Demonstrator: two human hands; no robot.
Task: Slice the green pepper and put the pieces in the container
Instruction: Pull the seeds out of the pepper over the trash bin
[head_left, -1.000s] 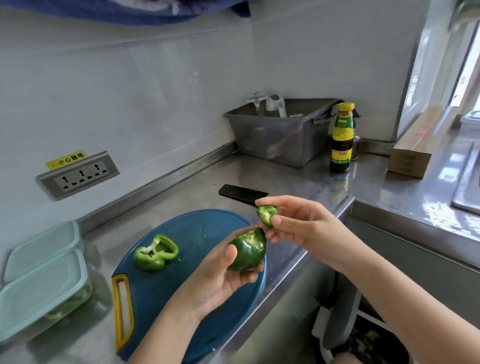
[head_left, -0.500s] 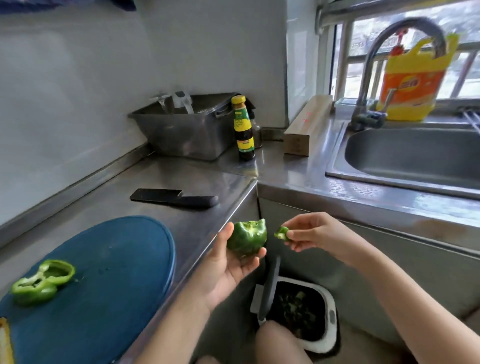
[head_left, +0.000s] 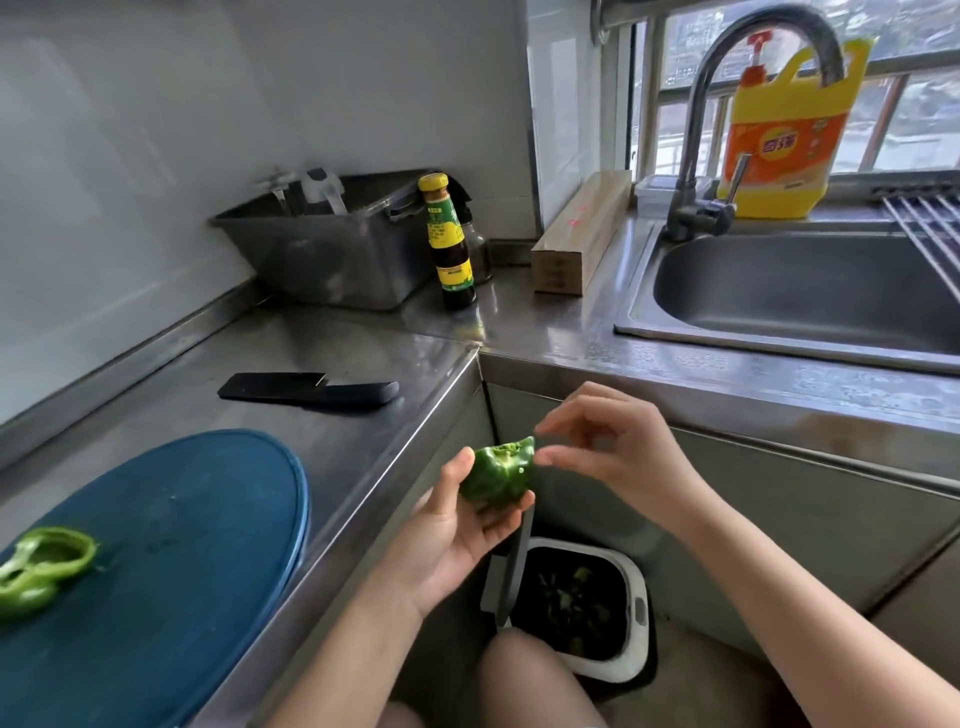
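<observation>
- Since half a second ago, the small green scrap has gone from the right hand (head_left: 618, 457). That hand now sits just beside the green pepper (head_left: 496, 475), thumb and forefinger parted at its torn edge and holding nothing visible.
- The left hand (head_left: 452, 525) cups the pepper from below, thumb on its left side and fingers curled under it.
- The pepper is held in the air off the counter's edge, above a bin (head_left: 638, 592) on the floor that has green scraps in it.
- Another pepper piece (head_left: 44, 566) lies on the blue cutting board (head_left: 182, 545) at the far left.
- A black knife (head_left: 311, 391) lies flat on the steel counter (head_left: 363, 343) beyond the board, apart from both hands.
- Farther back stand a sauce bottle (head_left: 452, 244) and a metal tub (head_left: 332, 260), with the sink (head_left: 779, 291) to the right.
</observation>
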